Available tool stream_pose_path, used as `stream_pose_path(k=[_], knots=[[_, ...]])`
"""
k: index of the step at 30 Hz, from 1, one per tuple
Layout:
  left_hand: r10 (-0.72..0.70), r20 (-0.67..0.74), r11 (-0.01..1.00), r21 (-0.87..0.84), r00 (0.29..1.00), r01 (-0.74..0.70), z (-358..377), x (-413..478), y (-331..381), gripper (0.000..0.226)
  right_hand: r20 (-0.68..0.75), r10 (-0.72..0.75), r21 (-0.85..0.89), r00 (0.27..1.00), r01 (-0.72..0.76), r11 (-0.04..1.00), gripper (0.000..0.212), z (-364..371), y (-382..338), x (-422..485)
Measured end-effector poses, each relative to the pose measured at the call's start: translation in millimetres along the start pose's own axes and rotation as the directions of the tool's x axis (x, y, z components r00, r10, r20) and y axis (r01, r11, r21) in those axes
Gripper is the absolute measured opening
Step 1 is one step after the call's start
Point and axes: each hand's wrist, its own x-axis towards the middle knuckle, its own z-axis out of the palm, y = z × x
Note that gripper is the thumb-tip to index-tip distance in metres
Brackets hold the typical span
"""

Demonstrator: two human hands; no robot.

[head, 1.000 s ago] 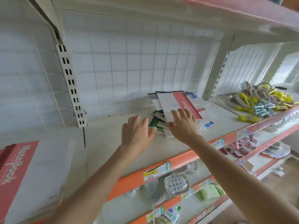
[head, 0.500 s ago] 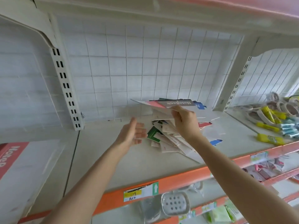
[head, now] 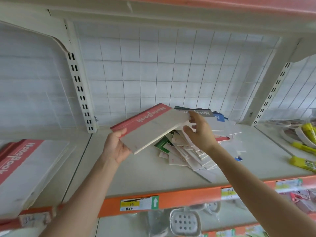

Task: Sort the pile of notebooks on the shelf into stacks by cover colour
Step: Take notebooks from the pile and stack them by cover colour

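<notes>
The red-spined white notebook (head: 153, 129) is pinched at just one corner by the left hand (head: 116, 147), so it may sag, slip and drop onto the loose pile of mixed-colour notebooks (head: 184, 151). The right hand (head: 201, 132) is open with relaxed fingers, holding nothing, just beside the notebook's far edge. The pile lies on the cream shelf (head: 136, 171) beneath the right hand. A red-covered notebook stack (head: 25, 161) sits well left of the left hand.

Pile of notebooks (head: 184, 151): centre of frame, upper part hidden behind the held red notebook (head: 153, 129) and right hand (head: 201, 134).
Left hand (head: 114, 147): fingers hidden beneath that notebook.
Red stack (head: 25, 168): lower left, cut by the frame edge.
Price label (head: 139, 202): writing blurred.
Yellow items (head: 302, 161): right edge, cropped, unidentifiable.
</notes>
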Motion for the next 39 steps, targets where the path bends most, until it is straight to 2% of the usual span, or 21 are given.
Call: stream_pose_path(k=[1,2,3,4,5,6,8,9,11,14,16,18,19,22,24,26,28,30,34,35,39], knots=[[0.021,0.047,1.000,-0.012,0.999,-0.020,1,-2,-3,0.021,-0.002,0.128,0.211,0.992,-0.125,0.969,0.033,6,-10,-1],[0.051,0.087,0.999,-0.001,0.995,-0.051,4,-4,-7,0.022,0.034,0.253,0.440,0.967,-0.241,0.865,0.024,13,-19,-2],[0.076,0.133,0.997,0.023,0.988,-0.079,8,-9,-11,0.023,0.082,0.355,0.616,0.931,-0.327,0.717,0.018,20,-28,-2],[0.093,0.183,0.992,0.066,0.979,-0.107,12,-13,-16,0.022,0.105,0.417,0.713,0.903,-0.360,0.601,0.017,25,-34,-1],[0.095,0.235,0.987,0.108,0.967,-0.123,15,-17,-19,0.018,0.090,0.450,0.740,0.888,-0.363,0.567,0.021,29,-36,2],[0.078,0.289,0.984,0.130,0.954,-0.120,18,-23,-20,0.025,0.062,0.463,0.725,0.884,-0.359,0.589,0.025,32,-36,5],[0.011,0.391,0.988,0.139,0.920,-0.071,12,-28,-15,0.058,0.008,0.431,0.659,0.902,-0.329,0.676,0.026,31,-32,12],[-0.025,0.402,0.989,0.141,0.915,-0.035,7,-30,-11,0.065,0.003,0.398,0.617,0.917,-0.315,0.721,0.025,30,-30,14],[-0.076,0.325,0.977,0.215,0.943,0.005,3,-35,-3,0.056,0.035,0.309,0.509,0.951,-0.283,0.813,0.022,26,-28,18],[-0.063,0.067,0.869,0.493,0.996,0.021,3,-39,-7,0.022,0.196,0.198,0.337,0.960,-0.255,0.906,0.032,28,-30,22],[0.007,-0.001,0.809,0.587,1.000,-0.005,-1,-42,-11,0.024,0.187,0.162,0.062,0.969,-0.176,0.983,0.037,30,-29,26],[0.071,-0.052,0.819,0.574,0.996,-0.028,-7,-46,-9,0.027,0.123,0.099,-0.237,0.987,-0.067,0.969,0.040,31,-21,33],[0.098,-0.091,0.830,0.557,0.991,-0.031,-10,-48,-7,0.028,0.147,0.090,-0.333,0.985,-0.036,0.942,0.043,32,-16,35],[0.156,-0.169,0.859,0.510,0.973,-0.049,-15,-54,-4,0.029,0.309,0.158,-0.548,0.938,0.039,0.836,0.054,43,-9,40],[0.173,-0.178,0.875,0.479,0.969,-0.068,-17,-60,-4,0.026,0.304,0.186,-0.654,0.934,0.063,0.754,0.057,53,-6,43],[0.186,-0.199,0.886,0.457,0.962,-0.077,-18,-67,-7,0.024,0.242,0.184,-0.718,0.953,0.048,0.694,0.054,61,-4,43],[0.198,-0.220,0.888,0.452,0.955,-0.080,-19,-73,-12,0.026,0.208,0.162,-0.753,0.965,0.052,0.656,0.048,63,-4,41],[0.200,-0.234,0.893,0.442,0.952,-0.079,-18,-79,-19,0.027,0.198,0.104,-0.739,0.975,0.079,0.670,0.036,60,-6,40],[0.161,-0.247,0.917,0.396,0.955,-0.052,-12,-82,-34,0.028,0.179,0.020,-0.553,0.984,0.084,0.829,0.009,38,-8,31],[0.145,-0.251,0.925,0.378,0.957,-0.041,-10,-80,-37,0.029,0.195,-0.035,-0.498,0.980,0.130,0.858,0.011,34,-8,26],[0.092,-0.288,0.955,0.297,0.953,-0.002,0,-72,-53,0.023,0.246,-0.288,-0.237,0.926,0.345,0.908,0.039,15,-8,-5]])
